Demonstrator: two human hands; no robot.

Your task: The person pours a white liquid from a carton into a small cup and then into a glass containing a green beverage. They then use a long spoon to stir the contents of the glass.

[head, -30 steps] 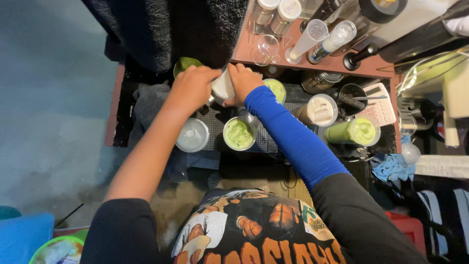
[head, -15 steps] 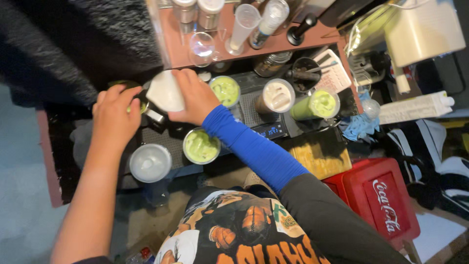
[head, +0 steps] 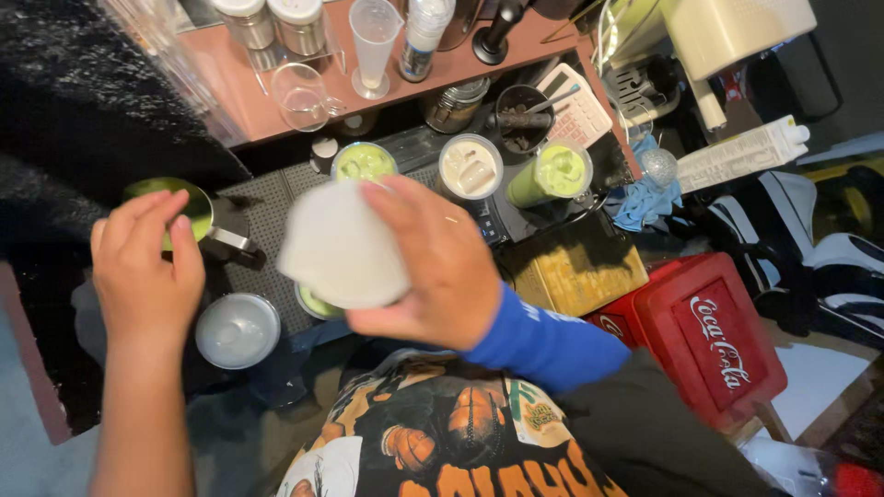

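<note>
Much of the white cup point(head: 343, 247) is a blur, and whether it holds anything I cannot tell; it also hides most of a green-filled cup point(head: 313, 302) standing just beneath it on the dark tabletop point(head: 267, 207). The right hand point(head: 433, 267) has its grip closed around the white cup, fingers wrapped over its right side, holding it tilted above the tabletop near the middle. To the left, the left hand point(head: 143, 267) hangs loosely curled and empty, fingertips just over a metal pitcher point(head: 189, 212) of green liquid, though whether they touch it is unclear. A lidded clear cup point(head: 238, 329) stands just right of that hand. Farther off sit another green cup point(head: 364, 162), a pale iced drink point(head: 471, 167) and a tall green drink point(head: 552, 173). A red crate point(head: 709, 340) lies to the right.
</note>
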